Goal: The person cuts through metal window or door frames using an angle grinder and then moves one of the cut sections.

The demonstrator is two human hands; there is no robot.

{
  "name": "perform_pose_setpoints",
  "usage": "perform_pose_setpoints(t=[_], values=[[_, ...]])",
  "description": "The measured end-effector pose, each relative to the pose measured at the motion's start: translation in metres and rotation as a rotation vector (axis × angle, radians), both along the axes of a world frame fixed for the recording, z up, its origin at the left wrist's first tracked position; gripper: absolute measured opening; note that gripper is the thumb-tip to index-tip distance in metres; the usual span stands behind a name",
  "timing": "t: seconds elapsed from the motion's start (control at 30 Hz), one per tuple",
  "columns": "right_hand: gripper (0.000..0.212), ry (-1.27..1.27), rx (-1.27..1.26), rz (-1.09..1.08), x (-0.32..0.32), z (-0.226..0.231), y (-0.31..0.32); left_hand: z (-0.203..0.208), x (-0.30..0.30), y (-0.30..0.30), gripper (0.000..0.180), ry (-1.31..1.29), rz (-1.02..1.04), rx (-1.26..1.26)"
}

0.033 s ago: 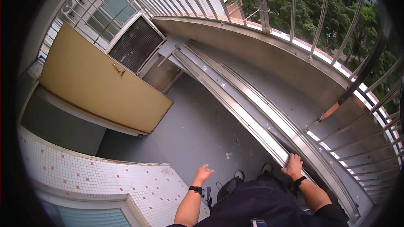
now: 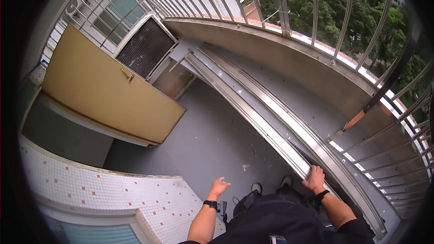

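Note:
My right hand grips the near end of a long silvery metal rail, with the fingers over its top face. That rail runs slantwise from my right side to the far end of the balcony. Alongside it, nearer the outer wall, lies a second, similar metal profile. My left hand hovers over the grey floor at my left side, empty, its fingers apart. It touches nothing. A dark watch band shows on the left wrist, and a black band on the right one.
An open tan door with a brass handle juts in on the left. At the far end stands a white-framed unit with dark fins. A tiled wall borders the near left. Metal bars and a low outer wall enclose the right.

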State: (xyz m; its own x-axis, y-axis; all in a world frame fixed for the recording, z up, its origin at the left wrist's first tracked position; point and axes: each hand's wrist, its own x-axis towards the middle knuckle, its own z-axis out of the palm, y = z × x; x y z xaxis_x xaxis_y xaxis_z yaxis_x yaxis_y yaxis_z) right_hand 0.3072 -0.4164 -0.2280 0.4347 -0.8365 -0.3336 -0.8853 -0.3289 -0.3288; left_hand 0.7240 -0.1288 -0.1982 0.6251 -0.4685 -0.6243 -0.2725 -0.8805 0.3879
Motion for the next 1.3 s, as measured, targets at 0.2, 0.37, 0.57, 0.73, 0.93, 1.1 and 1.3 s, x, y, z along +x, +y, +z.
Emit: perform_pose_setpoints(t=[0.2,0.37,0.57,0.73,0.93,1.1,1.3], values=[[0.093,-0.033,-0.069,0.023,-0.016,0.029,0.009,0.0,0.01,-0.071,0.079,0.076,-0.116,-0.156],[0.095,-0.134,-0.182,0.056,-0.036,0.071,0.01,0.002,0.014,-0.173,0.085,0.164,-0.083,-0.323],[0.097,-0.129,-0.226,0.022,-0.082,0.087,0.014,0.019,-0.019,-0.318,0.083,0.573,0.444,-0.644],[0.095,-0.108,-0.264,-0.012,-0.106,0.098,-0.006,-0.009,-0.036,-0.378,0.054,0.873,0.458,-0.718],[0.094,-0.059,-0.195,-0.104,-0.131,0.071,-0.041,-0.018,-0.073,-0.427,0.05,0.694,0.499,-0.651],[0.096,-0.115,-0.178,-0.096,-0.147,0.044,-0.062,-0.018,-0.083,-0.439,0.058,0.279,0.329,-0.387],[0.099,-0.07,-0.093,-0.126,-0.153,0.019,-0.068,-0.028,-0.075,-0.428,0.058,0.278,0.201,-0.267]])
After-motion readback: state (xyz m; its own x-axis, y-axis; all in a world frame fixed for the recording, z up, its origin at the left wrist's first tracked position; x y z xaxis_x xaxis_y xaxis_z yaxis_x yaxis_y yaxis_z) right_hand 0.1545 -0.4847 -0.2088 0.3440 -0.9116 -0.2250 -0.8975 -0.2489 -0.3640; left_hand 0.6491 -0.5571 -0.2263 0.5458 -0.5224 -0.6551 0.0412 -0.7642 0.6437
